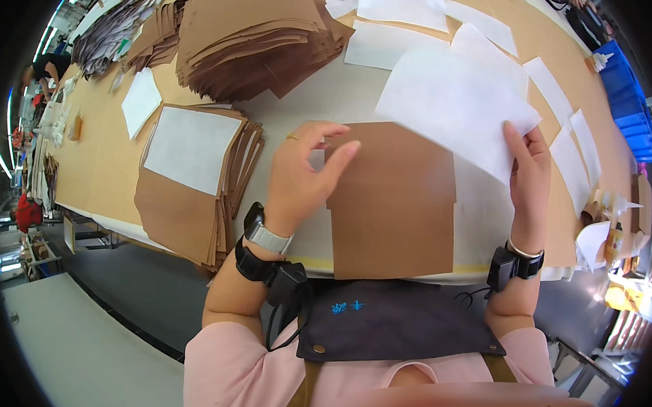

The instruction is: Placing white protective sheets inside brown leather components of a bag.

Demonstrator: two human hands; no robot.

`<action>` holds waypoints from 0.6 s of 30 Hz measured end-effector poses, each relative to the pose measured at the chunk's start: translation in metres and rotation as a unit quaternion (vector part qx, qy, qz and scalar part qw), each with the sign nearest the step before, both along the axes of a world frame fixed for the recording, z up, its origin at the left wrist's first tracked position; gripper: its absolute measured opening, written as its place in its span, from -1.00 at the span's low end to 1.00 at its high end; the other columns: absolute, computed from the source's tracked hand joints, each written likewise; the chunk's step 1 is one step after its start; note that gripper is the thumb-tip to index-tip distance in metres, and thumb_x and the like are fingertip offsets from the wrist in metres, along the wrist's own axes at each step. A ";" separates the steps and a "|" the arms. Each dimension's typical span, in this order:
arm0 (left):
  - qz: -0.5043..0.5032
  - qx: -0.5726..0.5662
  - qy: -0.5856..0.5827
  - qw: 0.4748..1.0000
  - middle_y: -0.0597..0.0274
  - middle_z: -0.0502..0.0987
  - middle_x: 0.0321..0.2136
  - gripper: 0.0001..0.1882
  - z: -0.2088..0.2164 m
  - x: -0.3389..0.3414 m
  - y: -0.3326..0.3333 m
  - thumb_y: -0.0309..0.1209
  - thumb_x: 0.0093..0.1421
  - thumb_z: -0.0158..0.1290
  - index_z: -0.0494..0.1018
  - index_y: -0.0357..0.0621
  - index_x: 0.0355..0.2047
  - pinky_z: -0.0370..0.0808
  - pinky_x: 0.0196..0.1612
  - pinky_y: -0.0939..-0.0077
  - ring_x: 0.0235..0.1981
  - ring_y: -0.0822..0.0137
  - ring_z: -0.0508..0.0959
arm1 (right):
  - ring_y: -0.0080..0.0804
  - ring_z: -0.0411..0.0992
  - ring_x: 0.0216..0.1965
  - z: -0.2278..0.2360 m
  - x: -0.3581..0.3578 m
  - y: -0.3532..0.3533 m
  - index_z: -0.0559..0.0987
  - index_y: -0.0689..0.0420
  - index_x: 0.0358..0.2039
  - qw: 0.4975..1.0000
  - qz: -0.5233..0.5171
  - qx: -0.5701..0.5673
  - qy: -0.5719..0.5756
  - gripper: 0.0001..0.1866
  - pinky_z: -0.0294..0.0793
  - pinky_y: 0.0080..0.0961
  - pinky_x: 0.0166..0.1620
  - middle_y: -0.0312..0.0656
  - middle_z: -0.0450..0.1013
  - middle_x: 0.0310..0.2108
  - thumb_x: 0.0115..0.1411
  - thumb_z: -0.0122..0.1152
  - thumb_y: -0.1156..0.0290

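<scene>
A single brown sheet (pixel 392 222) with stepped side edges lies on the table in front of me. My right hand (pixel 527 155) pinches the lower right corner of a white sheet (pixel 452 103), which is raised and tilted over the far right part of the brown one. Over the brown sheet's far left corner hovers my left hand (pixel 306 171), thumb and fingers apart, holding nothing. To its left lies a stack of brown sheets (pixel 177 217), with a white rectangular sheet (pixel 192 147) on its top piece.
A tall pile of brown sheets (pixel 253 32) stands at the far side. More white sheets (pixel 399 44) lie beyond and to the right. Blue bins (pixel 623 89) line the right edge, near small bottles (pixel 615 242). Another person (pixel 51 66) is at far left.
</scene>
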State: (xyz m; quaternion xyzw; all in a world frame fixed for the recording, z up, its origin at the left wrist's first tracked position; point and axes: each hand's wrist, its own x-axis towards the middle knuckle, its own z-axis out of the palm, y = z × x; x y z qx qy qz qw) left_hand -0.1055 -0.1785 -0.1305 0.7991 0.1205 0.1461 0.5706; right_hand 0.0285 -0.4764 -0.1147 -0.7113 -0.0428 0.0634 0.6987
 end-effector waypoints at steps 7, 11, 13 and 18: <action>-0.333 0.386 -0.042 0.859 -0.01 0.11 0.43 -0.21 -0.016 -0.008 -0.043 0.14 0.23 0.13 0.27 0.05 0.37 -0.01 0.45 -0.10 0.46 -0.05 0.06 | -0.54 0.51 -0.02 -0.009 0.018 -0.018 0.52 0.31 0.09 0.990 -0.027 0.140 0.015 -0.64 0.48 -0.58 0.06 -0.18 0.56 -0.02 0.35 0.25 0.41; -0.367 0.417 -0.039 0.831 -0.01 0.05 0.46 -0.15 -0.020 -0.006 -0.046 0.24 0.24 0.05 0.21 0.08 0.41 -0.12 0.47 -0.15 0.49 -0.02 0.00 | -0.53 0.54 -0.06 -0.003 0.007 -0.007 0.52 0.31 0.08 0.989 -0.016 0.140 0.032 -0.64 0.52 -0.58 0.02 -0.18 0.57 -0.03 0.35 0.25 0.40; -0.368 0.418 -0.042 0.829 -0.03 0.07 0.46 -0.16 -0.018 -0.006 -0.047 0.25 0.25 0.03 0.24 0.06 0.40 -0.14 0.48 -0.13 0.49 -0.01 0.00 | -0.54 0.54 -0.07 -0.001 0.004 -0.005 0.52 0.31 0.08 0.990 -0.012 0.138 0.027 -0.64 0.52 -0.59 0.01 -0.18 0.57 -0.04 0.35 0.26 0.40; -0.375 0.422 -0.032 0.824 -0.03 0.06 0.46 -0.16 -0.014 -0.007 -0.048 0.23 0.24 0.06 0.23 0.08 0.40 -0.11 0.47 -0.15 0.49 -0.02 0.00 | -0.63 0.53 -0.19 0.007 -0.004 0.007 0.55 0.26 0.05 0.990 0.016 0.130 0.050 -0.65 0.51 -0.67 -0.13 -0.29 0.58 -0.17 0.32 0.30 0.39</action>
